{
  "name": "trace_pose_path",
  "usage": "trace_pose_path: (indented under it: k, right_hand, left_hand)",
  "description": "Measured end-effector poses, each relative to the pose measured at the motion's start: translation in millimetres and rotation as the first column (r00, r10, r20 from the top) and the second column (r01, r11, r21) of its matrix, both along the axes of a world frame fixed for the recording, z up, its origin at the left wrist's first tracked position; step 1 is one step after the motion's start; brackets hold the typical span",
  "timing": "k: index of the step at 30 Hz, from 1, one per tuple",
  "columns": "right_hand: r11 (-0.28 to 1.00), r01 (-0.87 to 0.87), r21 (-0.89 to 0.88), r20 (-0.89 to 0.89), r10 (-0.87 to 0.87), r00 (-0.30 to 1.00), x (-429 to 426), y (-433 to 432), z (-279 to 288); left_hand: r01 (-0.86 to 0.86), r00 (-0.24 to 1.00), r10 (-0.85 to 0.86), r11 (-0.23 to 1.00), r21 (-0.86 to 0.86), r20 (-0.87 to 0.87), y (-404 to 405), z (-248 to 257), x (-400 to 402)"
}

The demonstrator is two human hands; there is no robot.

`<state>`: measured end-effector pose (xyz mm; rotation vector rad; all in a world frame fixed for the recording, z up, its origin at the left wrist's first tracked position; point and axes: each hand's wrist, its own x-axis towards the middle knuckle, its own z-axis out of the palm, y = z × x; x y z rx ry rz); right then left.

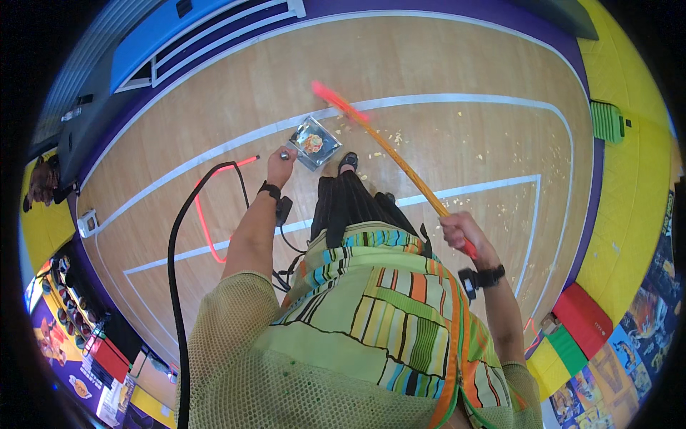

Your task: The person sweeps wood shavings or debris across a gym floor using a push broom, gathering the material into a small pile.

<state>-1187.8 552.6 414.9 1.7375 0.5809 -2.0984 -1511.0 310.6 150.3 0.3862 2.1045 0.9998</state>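
My left hand (pixel 283 165) grips the handle of a metal dustpan (pixel 320 134), which rests on the wooden floor in front of my feet. A small heap of pale and orange bits (pixel 313 143) lies in its pan. My right hand (pixel 460 231) is closed around the upper shaft of a broom (pixel 403 165) with an orange-yellow stick. The stick slants up and left to a red-pink head, blurred, just beyond the dustpan's upper right corner. Pale flakes (pixel 397 138) are scattered over the floor right of the dustpan, beneath and beside the stick.
More flakes (pixel 528 225) spread across the floor at the right. A red hoop-like tube (pixel 199 209) lies left of my left arm, and a black cable loops near it. Yellow padding (pixel 616 204) lines the right edge; a white rack (pixel 225 37) stands at the upper left.
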Motion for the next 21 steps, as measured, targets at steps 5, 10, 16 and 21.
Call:
trace_pose_path:
  k: [5, 10, 16, 21]
  right_hand:
    - [0.969, 0.248, -0.021, 0.038, -0.247, 0.968, 68.7, -25.9, 40.9]
    - [0.913, 0.406, 0.033, -0.017, -0.406, 0.914, 108.2, -30.3, 56.5]
    - [0.876, 0.458, 0.151, 0.073, -0.472, 0.878, 104.9, -36.1, 8.9]
    - [0.714, 0.699, 0.025, 0.203, -0.689, 0.696, 59.7, -62.7, 14.5]
  left_hand:
    - [-0.051, 0.990, 0.062, 0.995, 0.084, -0.128, 11.5, -1.7, 6.9]
    - [0.076, 0.992, -0.092, 0.982, -0.174, -0.083, 12.3, 0.3, 1.0]
    - [0.147, 0.989, -0.150, 0.978, -0.150, -0.011, 31.4, 5.8, 6.4]
    - [0.201, 0.980, -0.198, 0.973, -0.117, 0.034, 53.2, 20.7, 14.7]
